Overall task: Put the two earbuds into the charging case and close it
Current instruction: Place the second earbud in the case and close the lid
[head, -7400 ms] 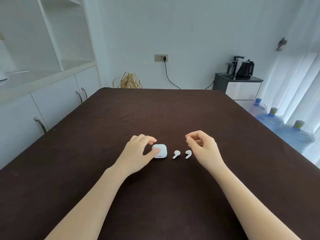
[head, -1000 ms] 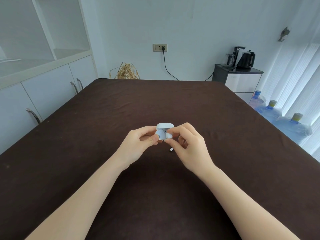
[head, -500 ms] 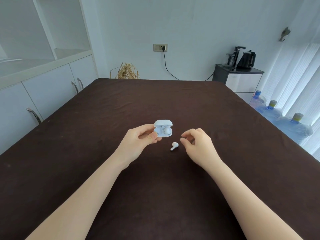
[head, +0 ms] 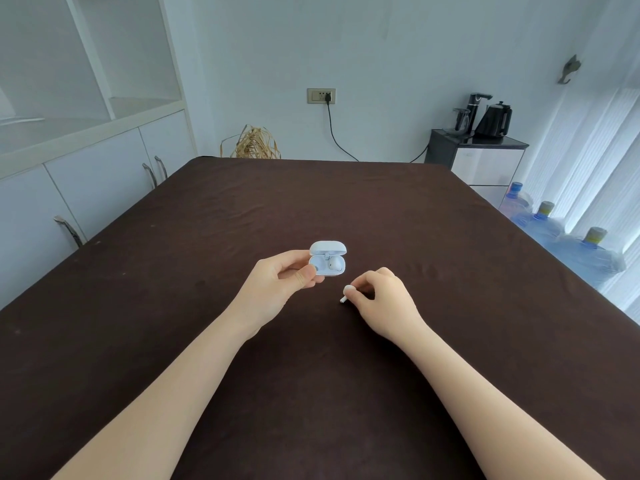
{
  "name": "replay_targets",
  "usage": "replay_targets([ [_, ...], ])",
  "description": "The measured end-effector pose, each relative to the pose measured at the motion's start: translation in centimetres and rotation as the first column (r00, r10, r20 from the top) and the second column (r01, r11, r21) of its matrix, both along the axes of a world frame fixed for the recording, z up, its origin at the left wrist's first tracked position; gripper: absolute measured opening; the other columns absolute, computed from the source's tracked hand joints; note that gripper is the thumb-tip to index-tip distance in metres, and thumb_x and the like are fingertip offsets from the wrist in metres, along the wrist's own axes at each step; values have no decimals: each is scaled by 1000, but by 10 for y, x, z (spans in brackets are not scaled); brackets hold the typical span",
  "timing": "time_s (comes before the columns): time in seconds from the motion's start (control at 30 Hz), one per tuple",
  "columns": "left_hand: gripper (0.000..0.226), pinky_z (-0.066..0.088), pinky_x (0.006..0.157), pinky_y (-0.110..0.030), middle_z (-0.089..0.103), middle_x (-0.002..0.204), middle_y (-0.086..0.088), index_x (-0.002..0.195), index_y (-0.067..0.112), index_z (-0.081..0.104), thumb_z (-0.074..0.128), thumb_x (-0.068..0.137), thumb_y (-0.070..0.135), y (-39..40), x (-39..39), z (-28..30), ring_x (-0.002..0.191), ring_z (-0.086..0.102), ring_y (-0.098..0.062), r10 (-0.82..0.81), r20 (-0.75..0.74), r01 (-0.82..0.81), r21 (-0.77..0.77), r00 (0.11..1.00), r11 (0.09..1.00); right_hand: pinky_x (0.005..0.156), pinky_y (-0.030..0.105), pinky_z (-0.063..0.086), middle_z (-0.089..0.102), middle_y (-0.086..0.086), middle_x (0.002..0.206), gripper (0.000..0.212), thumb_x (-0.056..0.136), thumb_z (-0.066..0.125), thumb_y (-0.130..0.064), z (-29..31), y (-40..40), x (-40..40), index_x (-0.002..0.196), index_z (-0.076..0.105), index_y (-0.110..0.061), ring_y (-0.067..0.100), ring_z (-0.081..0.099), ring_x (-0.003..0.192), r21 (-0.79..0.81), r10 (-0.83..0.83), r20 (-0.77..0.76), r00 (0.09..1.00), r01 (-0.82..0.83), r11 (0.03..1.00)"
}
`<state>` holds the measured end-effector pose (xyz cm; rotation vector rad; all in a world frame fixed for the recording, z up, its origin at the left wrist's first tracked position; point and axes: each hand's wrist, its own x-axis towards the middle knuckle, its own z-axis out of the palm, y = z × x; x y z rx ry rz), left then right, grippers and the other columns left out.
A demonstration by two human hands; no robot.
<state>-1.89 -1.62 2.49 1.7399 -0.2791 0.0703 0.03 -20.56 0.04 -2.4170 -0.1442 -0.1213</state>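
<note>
- Your right hand (head: 384,299) is coming down off the charging case (head: 327,263) and landing on the tabletop (head: 346,202) just to the case's right and nearer you; a second ago it was up at the case's mouth.
- One earbud (head: 335,263) is now sitting in the case's right-hand well. That half of the job looks done.
- Your fingertips (head: 358,291) are pinching in on the second earbud (head: 347,292), narrow and closed around its rounded end, its stem poking out towards you; it is still resting on the tabletop.
- Your left hand (head: 277,285) is keeping its grip on the case's near-left corner, lid (head: 327,247) hinged open, held just above the tabletop.
- The well nearest your left thumb is looking empty and waiting, so lifting this one across and snapping the lid shut should finish it.
</note>
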Motion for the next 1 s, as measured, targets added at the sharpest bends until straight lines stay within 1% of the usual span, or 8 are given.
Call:
replay_targets([
  [0.07, 23, 55, 87, -21, 73, 109, 2, 112, 26, 66, 56, 95, 15, 0, 0, -1, 99, 71, -10, 3, -2, -3, 3, 1000, 1000, 79, 31, 46, 55, -10, 90, 10, 89, 59, -31, 0, 0, 0, 80, 59, -26, 13, 55, 97, 63, 8, -5, 1000, -8, 998],
  [0.13, 24, 55, 89, -22, 73, 110, 1, 116, 22, 66, 56, 95, 15, 0, 1, -1, 100, 71, -11, 7, -4, -7, 11, 1000, 1000, 71, 27, 42, 61, -15, 82, 7, 89, 60, -25, 2, -1, 0, 86, 57, -20, 7, 54, 84, 136, 25, -11, 1000, -23, 990],
  [0.2, 25, 55, 89, -23, 73, 111, 0, 118, 20, 66, 55, 96, 15, 1, 1, -2, 100, 71, -12, 12, -2, -12, 17, 1000, 1000, 64, 22, 40, 68, -7, 85, 8, 88, 62, -21, 2, -1, -1, 89, 55, -16, 6, 52, 74, 232, 13, -14, 1000, -10, 973],
  [0.33, 26, 55, 88, -22, 73, 111, 0, 120, 17, 65, 55, 96, 14, 2, 1, -1, 100, 71, -14, 18, 1, -18, 12, 1000, 1000, 59, 13, 42, 70, 2, 89, 11, 85, 62, -15, 6, -2, -3, 93, 54, -16, 12, 55, 71, 366, -32, 65, 997, 6, 931],
  [0.43, 26, 55, 88, -22, 73, 111, 1, 120, 16, 65, 55, 96, 14, 2, 1, -1, 100, 71, -13, 22, 8, -22, 18, 1000, 1000, 62, 10, 43, 66, 6, 86, 21, 85, 63, -13, 11, -1, -8, 104, 58, -22, 12, 51, 65, 350, 26, 176, 984, -87, 933],
  [0.53, 27, 55, 87, -22, 73, 111, 0, 120, 15, 65, 55, 96, 14, 2, 2, 0, 100, 71, -12, 30, 14, -30, 18, 999, 999, 66, 18, 46, 65, 9, 84, 16, 86, 66, -13, 14, 0, -13, 100, 63, -21, 19, 53, 70, 324, 64, 251, 966, -146, 935],
  [0.87, 28, 54, 82, -17, 72, 111, -1, 122, 12, 64, 53, 97, 12, 6, 3, 1, 98, 71, -11, 53, 31, -53, 5, 998, 999, 68, 13, 45, 65, -7, 79, 16, 83, 71, -14, 24, -2, -19, 95, 62, -20, 8, 59, 74, 404, 83, 277, 957, -195, 894],
  [1.0, 28, 54, 82, -18, 72, 113, -2, 122, 12, 64, 53, 96, 12, 6, 3, 0, 99, 71, -12, 42, 26, -42, 2, 999, 999, 65, 15, 44, 66, -1, 78, 21, 78, 76, -18, 29, -1, -25, 89, 60, -25, 16, 58, 75, 399, 95, 365, 926, -248, 883],
])
